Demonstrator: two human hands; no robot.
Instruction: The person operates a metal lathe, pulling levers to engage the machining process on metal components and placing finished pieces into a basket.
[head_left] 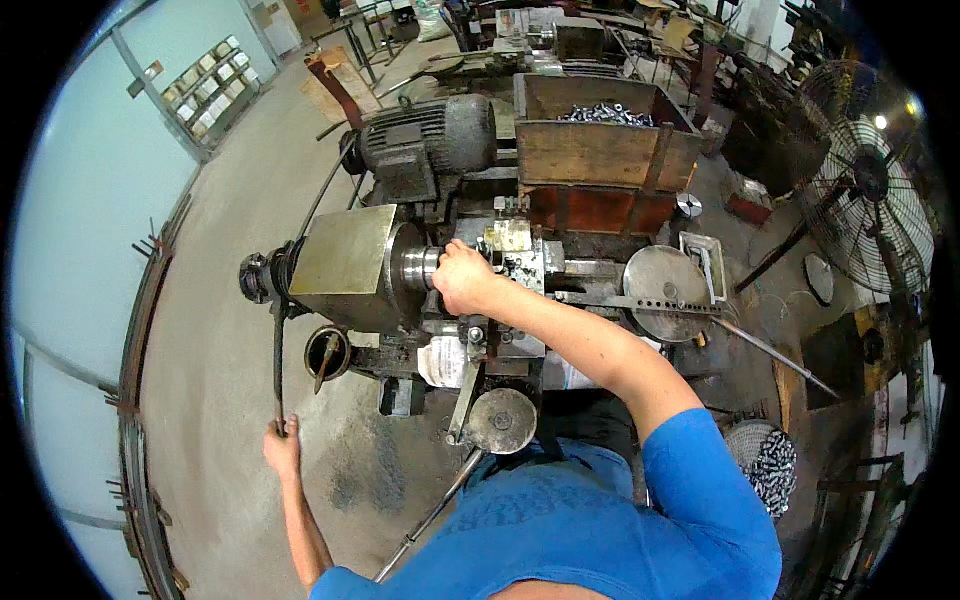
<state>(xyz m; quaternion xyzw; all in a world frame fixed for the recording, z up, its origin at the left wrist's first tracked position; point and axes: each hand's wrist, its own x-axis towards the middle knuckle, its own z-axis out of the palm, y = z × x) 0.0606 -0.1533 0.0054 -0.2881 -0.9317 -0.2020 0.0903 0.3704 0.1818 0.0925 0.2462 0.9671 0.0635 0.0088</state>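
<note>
My left hand [283,450] is closed round the lower end of a long dark lever [279,370], which hangs from the left end of a small lathe. My right hand [463,278] reaches across to the shiny spindle nose [416,268], its fingers curled at the front of it. Whatever those fingers hold is hidden by the hand. Left of the spindle stands the grey headstock [345,255] with a flat metal cover. Just right of my right hand is the oily tool slide [515,262].
Behind the headstock sits a motor [430,140]. A wooden crate [600,150] holds small metal parts. Round metal plates [503,420] and a perforated bar [640,303] lie at the front and right. A basket of parts [770,470] and a fan [868,180] stand right.
</note>
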